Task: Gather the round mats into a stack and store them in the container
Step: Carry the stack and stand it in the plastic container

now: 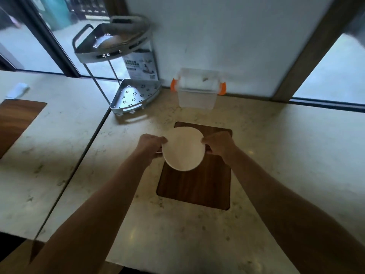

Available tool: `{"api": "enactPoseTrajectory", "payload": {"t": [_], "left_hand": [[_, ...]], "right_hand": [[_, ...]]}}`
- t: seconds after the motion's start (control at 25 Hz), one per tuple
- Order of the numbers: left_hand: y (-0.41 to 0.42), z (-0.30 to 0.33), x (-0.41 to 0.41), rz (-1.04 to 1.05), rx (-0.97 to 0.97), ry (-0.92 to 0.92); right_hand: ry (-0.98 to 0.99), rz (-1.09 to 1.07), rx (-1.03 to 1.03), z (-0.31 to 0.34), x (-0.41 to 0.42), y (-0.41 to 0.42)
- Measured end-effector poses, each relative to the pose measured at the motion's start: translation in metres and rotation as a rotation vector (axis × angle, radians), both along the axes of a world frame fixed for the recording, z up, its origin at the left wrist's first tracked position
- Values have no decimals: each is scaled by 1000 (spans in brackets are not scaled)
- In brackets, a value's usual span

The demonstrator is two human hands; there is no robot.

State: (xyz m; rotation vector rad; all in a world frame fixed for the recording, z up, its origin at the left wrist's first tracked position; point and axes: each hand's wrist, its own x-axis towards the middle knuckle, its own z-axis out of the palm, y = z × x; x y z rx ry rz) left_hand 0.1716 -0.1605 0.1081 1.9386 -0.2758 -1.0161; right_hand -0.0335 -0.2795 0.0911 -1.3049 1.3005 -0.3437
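Mats held over the wooden board point(194, 186).
We cannot count the round mats point(183, 148) (edges blurred); left hand point(150, 144) and right hand point(218, 144) pinch opposite rims.

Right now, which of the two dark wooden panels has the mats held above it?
The wooden panel in the centre, under the round mats held by both hands; the other panel lies far left, with nothing over it.

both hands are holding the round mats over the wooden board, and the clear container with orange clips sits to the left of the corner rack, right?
Not quite. In the head view the container stands to the right of the corner rack, against the wall. The rest holds: the left hand and the right hand hold the round mats over the wooden board.
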Motion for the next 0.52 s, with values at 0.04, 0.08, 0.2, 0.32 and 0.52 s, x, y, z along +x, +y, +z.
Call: {"api": "enactPoseTrajectory", "payload": {"t": [0.04, 0.08, 0.2, 0.32, 0.52], "left_hand": [[-8, 3, 1, -14, -9, -1], [-15, 7, 4, -32, -19, 2], [-43, 19, 18, -120, -59, 32], [-70, 34, 33, -223, -116, 56], [-114, 52, 59, -322, -201, 76]], "right_hand": [[-10, -2, -7, 4, -1, -7], [-12, -15, -15, 7, 0, -13], [102, -49, -100, 27, 15, -31], [107, -133, -168, 45, 30, -52], [114, -172, -236, 67, 47, -90]]}}
